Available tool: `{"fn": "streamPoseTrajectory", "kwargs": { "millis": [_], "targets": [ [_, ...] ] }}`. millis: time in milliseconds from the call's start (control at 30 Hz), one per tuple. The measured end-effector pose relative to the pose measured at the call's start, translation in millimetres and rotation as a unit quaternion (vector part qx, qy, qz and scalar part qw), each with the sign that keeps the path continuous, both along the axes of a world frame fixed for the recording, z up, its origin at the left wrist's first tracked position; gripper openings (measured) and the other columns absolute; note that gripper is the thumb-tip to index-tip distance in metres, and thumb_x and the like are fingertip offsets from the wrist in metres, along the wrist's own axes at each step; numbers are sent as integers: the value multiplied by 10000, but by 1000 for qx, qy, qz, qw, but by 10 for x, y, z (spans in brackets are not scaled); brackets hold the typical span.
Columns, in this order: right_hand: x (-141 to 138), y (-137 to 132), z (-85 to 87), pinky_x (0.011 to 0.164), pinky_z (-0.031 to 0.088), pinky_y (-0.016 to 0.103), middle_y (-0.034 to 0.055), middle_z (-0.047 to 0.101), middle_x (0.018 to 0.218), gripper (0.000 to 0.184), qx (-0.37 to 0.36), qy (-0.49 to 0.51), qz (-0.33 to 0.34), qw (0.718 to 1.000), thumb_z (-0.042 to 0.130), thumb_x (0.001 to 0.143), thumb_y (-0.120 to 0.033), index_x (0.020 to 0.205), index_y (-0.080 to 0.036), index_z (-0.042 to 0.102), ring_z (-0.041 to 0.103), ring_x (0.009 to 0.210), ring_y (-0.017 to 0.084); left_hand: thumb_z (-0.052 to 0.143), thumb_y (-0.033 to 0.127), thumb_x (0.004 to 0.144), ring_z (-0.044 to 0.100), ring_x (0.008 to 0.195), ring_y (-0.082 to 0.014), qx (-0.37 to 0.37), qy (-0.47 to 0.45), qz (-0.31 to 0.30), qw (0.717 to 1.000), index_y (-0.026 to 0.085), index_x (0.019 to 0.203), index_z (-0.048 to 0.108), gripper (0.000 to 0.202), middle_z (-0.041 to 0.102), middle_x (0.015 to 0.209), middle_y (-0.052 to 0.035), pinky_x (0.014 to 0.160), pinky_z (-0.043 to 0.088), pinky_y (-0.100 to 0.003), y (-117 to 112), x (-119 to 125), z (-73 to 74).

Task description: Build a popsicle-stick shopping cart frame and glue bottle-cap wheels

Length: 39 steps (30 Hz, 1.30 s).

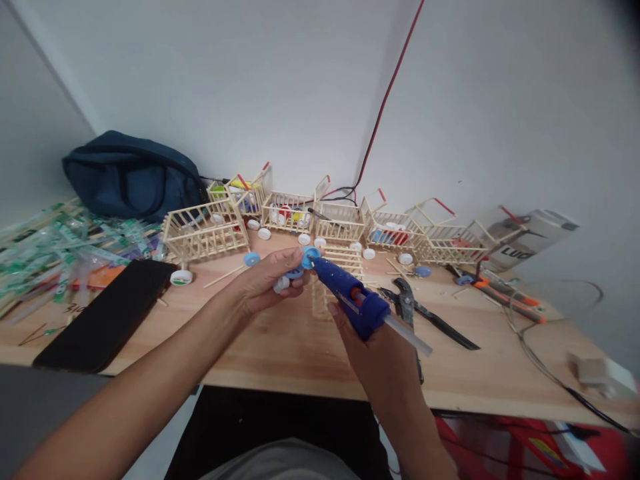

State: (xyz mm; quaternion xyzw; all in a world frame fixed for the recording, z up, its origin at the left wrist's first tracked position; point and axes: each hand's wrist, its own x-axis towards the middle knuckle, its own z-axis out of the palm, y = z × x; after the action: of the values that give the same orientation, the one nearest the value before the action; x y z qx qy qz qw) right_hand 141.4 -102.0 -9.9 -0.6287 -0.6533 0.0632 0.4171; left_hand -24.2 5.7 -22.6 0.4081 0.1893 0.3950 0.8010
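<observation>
My left hand is closed around several plastic bottle caps. A light blue cap is pinched at its fingertips with the hollow side toward the glue gun, and a white cap shows lower in the fingers. In my right hand is a blue hot glue gun, with a clear glue stick sticking out of its back. Its nozzle is at the light blue cap; whether it touches cannot be told. Behind the gun a small frame of wooden sticks lies on the table.
Several miniature stick carts with bottle-cap wheels line the wall. A black phone, a dark blue bag and wrapped sticks lie left. Pliers, orange-handled cutters and a cable lie right on the wooden table.
</observation>
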Motion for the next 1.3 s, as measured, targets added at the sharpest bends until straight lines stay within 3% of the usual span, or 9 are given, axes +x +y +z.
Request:
{"fn": "streamPoseTrajectory", "kwargs": {
  "millis": [767,1100,1300],
  "targets": [
    [-58,-18,29,554,502,249,20,691,685,157,-24,42,-5,999,595,854,-341,781,-223,667,647,608,187,817,397,680,362,536,-60,20,16,-4,1000,131,896,694,364,476,653,8,380,238,-122,23,-67,-39],
    [-70,-25,20,593,517,256,38,721,744,145,-30,60,-4,998,591,854,-322,843,-218,692,676,664,200,810,427,684,330,512,-57,42,11,-22,999,123,794,667,354,445,599,15,379,241,-117,19,-65,-13],
    [-66,-5,-13,569,513,245,30,715,703,172,-18,65,2,998,587,850,-342,777,-212,674,671,625,189,821,414,674,325,510,-54,41,10,-26,999,125,805,672,350,454,594,19,383,243,-120,37,-70,-33]
  ]
}}
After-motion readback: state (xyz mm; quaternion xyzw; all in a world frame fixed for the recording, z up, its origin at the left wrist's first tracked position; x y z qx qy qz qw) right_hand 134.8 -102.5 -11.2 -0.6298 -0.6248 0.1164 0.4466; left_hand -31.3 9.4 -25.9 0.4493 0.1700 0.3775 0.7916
